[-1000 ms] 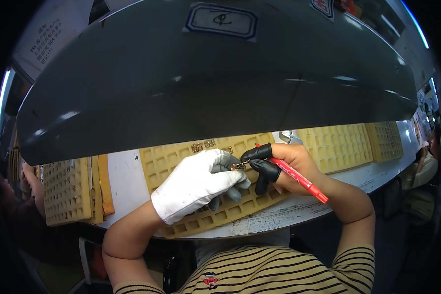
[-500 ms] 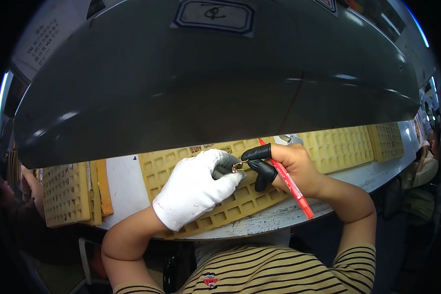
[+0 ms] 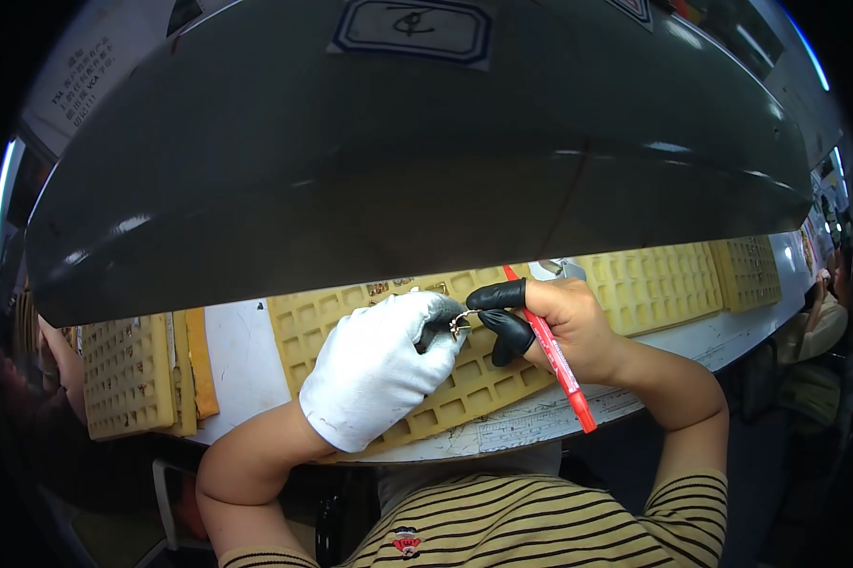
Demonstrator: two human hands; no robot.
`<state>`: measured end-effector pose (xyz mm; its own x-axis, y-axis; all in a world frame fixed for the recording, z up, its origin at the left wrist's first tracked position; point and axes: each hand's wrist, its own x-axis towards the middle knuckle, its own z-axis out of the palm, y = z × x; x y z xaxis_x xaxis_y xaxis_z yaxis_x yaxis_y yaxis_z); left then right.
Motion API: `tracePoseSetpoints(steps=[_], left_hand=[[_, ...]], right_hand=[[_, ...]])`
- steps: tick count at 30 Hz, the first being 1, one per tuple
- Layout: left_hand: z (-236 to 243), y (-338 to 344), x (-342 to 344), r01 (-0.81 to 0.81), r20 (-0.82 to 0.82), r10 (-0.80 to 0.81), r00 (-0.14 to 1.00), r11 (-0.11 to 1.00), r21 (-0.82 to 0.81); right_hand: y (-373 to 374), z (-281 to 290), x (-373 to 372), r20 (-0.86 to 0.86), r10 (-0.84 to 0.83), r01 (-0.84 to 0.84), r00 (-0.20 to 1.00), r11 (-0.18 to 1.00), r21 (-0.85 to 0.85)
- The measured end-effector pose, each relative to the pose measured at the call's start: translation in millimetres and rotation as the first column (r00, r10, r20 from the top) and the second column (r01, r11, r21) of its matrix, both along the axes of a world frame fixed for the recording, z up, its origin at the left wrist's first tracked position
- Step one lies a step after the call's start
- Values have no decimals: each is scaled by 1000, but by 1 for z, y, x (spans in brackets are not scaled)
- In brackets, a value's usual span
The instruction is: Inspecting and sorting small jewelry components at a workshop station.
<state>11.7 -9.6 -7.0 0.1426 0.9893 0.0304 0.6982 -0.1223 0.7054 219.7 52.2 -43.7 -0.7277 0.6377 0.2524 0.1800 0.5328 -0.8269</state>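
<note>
My left hand (image 3: 374,369) wears a white glove with grey fingertips. Its closed fingers grip one side of a small gold-coloured piece of jewellery (image 3: 460,325), perhaps a ring; its exact kind is too small to tell. On the opposite side, my right hand (image 3: 554,327) pinches the piece between a thumb and finger covered in black. Tucked into the right hand is a red marker pen (image 3: 565,374), slanting down toward my body. Beneath both hands lies a yellow tray (image 3: 464,402) of square pockets.
A dark hood (image 3: 426,180) overhangs the far side of the white table (image 3: 242,355). More yellow pocketed trays (image 3: 654,287) extend right, and another stack (image 3: 128,374) stands left. Several small pieces sit in the middle tray's far pockets. People are partly visible at both sides.
My left hand has turned slightly, and the jewellery piece has tilted between the fingers. The red pen's lower end has swung a little left and down.
</note>
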Motion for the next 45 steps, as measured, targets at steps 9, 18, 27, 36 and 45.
tracePoseSetpoints(steps=[9,18,27,36,45], left_hand=[[-6,-1,-4,138,-139,-109,984,966,220],[-4,0,-2,56,-103,-37,994,982,182],[1,4,-4,40,108,-32,994,996,-79],[-4,2,-3,48,-10,-48,999,994,95],[-7,2,-3,34,58,-42,997,991,128]], right_hand=[[-2,0,-5,-51,-42,40,998,998,-48],[-6,15,0,-69,-54,5,996,823,-568],[-4,3,-1,-144,13,-43,989,978,-205],[-6,5,-4,-140,-20,-14,990,971,-239],[-6,19,0,-6,-89,63,996,747,-662]])
